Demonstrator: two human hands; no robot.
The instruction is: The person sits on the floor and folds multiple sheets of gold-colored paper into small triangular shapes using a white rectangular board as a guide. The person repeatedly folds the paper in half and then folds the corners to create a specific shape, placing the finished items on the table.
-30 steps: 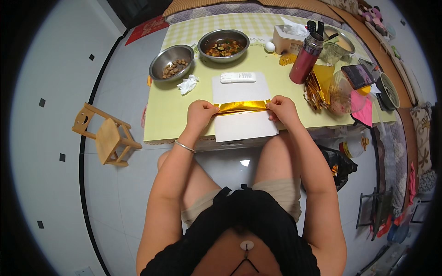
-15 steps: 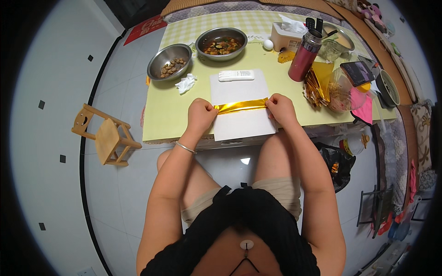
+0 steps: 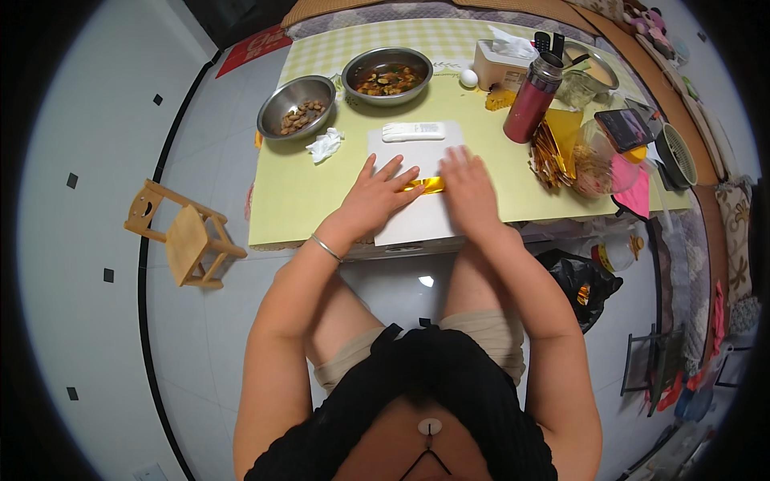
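A folded strip of shiny gold foil paper (image 3: 431, 185) lies across a white board (image 3: 417, 224) at the table's near edge. My left hand (image 3: 377, 195) rests flat over the strip's left part, fingers spread. Over its right end lies my right hand (image 3: 469, 192), fingers stretched out and slightly blurred; only the strip's middle shows between the hands. Just beyond my fingers, a white flat device (image 3: 413, 131) sits on the far end of the board.
Two steel bowls, one with nuts (image 3: 277, 96) and one with soup (image 3: 385, 98), stand at the back left near a crumpled tissue (image 3: 325, 146). Rightward are a red flask (image 3: 529, 108), gold foil sheets (image 3: 557, 144) and a phone (image 3: 624, 129). A wooden chair (image 3: 188, 236) stands left.
Both hands have let go of the strip's ends, opened, and moved inward to lie flat over it. The strip is now mostly covered.
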